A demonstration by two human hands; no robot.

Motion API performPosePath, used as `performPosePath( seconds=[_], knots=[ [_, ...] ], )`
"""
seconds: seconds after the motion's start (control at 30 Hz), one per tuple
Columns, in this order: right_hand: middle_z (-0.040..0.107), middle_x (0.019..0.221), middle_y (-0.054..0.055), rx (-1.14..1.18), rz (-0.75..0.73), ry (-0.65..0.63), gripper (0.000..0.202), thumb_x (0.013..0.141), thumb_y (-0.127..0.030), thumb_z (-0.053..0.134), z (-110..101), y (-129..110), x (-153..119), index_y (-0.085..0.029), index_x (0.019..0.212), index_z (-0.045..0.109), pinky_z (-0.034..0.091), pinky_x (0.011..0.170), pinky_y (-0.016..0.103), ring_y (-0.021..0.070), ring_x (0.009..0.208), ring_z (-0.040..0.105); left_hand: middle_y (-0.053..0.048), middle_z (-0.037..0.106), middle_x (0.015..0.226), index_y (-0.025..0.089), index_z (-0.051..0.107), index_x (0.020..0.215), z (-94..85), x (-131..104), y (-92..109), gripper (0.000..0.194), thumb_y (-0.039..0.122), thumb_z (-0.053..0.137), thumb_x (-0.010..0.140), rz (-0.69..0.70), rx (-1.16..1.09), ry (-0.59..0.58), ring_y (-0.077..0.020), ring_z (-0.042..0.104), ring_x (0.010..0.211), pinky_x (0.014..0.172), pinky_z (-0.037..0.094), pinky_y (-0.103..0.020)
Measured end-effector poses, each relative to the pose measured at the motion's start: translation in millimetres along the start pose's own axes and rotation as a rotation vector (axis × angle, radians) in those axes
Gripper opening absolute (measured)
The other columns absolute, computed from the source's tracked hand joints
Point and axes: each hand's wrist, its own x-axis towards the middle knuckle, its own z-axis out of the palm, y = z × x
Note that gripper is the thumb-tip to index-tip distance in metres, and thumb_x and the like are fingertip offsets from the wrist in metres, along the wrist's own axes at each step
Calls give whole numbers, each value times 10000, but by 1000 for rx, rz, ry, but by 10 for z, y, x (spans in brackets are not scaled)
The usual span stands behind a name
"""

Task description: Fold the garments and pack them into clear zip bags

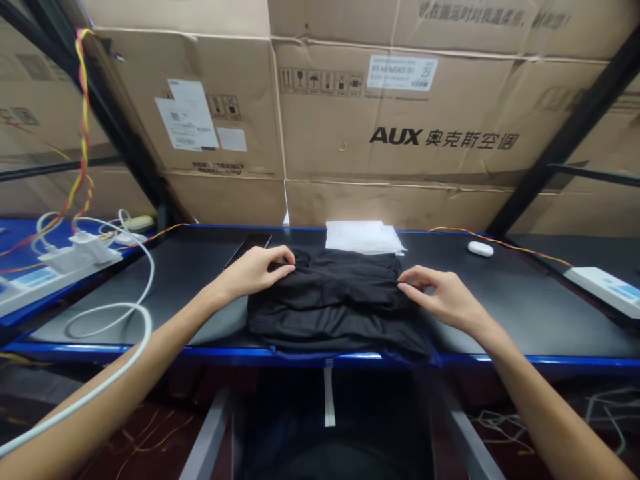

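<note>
The left hand pinches the far left part of the black cloth between thumb and fingertips, and the right hand, its fingers likewise drawn nearly together, grips the right edge. The cloth lies folded and wrinkled along the near edge of the tabletop, long axis running left to right, just before the white papers.
</note>
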Motion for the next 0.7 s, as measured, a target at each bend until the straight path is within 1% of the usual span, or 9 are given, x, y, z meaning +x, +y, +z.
performPosePath(
  seconds=[0.1,0.17,0.27,0.37,0.43,0.5,0.53,0.6,0.7],
  knots=[
    [598,619,-37,-79,10,-33,216,893,-468,617,101,118,38,-254,902,648,447,573,306,168,556,536,-29,743,959,233,680,1013,124,38,-101,289,471,538,933,-24,135,-30,-216,684,882,780,468,-283],
    [577,612,-44,-134,16,-69,202,891,-458,619,136,176,46,-256,901,631,425,551,300,165,540,526,-38,739,955,231,684,1018,159,46,-156,317,492,527,930,-38,174,-45,-225,681,890,781,472,-293],
    [607,682,-6,-278,-45,-50,186,876,-431,640,124,171,59,-246,888,648,450,612,329,204,639,574,-52,709,906,208,684,1013,128,28,-207,376,535,521,924,-26,209,-3,-223,656,849,780,475,-308],
    [654,811,52,-370,-152,16,183,886,-413,642,89,29,91,-235,896,682,493,740,394,258,799,608,-66,696,980,209,668,1047,35,-25,-230,443,605,537,897,-68,250,67,-241,646,926,824,473,-325],
    [680,890,71,-308,-203,27,201,929,-415,607,96,-128,123,-233,926,693,514,798,406,265,873,627,-67,696,1033,219,640,1099,-34,-72,-232,537,687,555,851,-202,277,79,-248,649,938,796,468,-321],
    [707,1004,78,-199,-268,-4,213,961,-408,584,141,-302,165,-237,994,707,525,892,408,261,985,647,-59,705,998,228,624,1083,-98,-123,-222,622,778,540,804,-373,297,29,-248,656,873,718,444,-310],
    [714,1077,81,-155,-294,-52,234,973,-412,577,177,-385,188,-241,1061,710,525,936,405,256,1044,649,-54,708,954,233,627,1028,-125,-148,-212,639,816,516,791,-440,306,-13,-249,655,834,685,423,-305],
    [701,1235,89,-111,-337,-149,311,984,-426,573,267,-528,239,-246,1207,692,498,1038,416,259,1185,624,-47,703,859,237,623,869,-168,-189,-190,654,864,457,784,-512,321,-104,-249,640,767,644,380,-300],
    [567,1483,123,-138,-392,-295,482,991,-480,556,422,-665,309,-225,1397,606,410,1159,465,288,1386,503,-43,660,719,229,557,670,-194,-223,-173,671,878,424,783,-531,344,-190,-237,594,674,611,327,-294]
  ],
)
